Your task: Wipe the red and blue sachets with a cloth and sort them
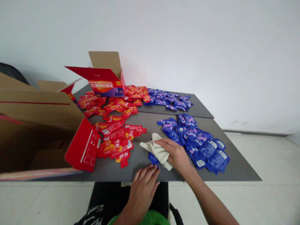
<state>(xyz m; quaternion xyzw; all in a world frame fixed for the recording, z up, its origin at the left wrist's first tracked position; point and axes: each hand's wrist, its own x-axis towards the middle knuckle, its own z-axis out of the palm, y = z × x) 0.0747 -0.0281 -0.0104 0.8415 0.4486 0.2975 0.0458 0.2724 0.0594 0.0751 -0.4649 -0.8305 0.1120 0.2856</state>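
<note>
A blue pouch (153, 158) lies flat near the front edge of the grey table (138, 167), partly covered by a white cloth (160, 149). My right hand (176, 153) grips the cloth from the right and presses it down over the pouch. With fingers stretched out flat, my left hand (145, 182) rests its fingertips on the pouch's near end at the table edge. Just to the right lies a heap of blue pouches (197, 140), and to the left are loose red pouches (117, 142).
A large open carton (39, 131) with a red flap takes up the left of the table. Behind it stands another open red box (105, 84). More red pouches (134, 93) and blue pouches (167, 98) are piled at the back, near the white wall.
</note>
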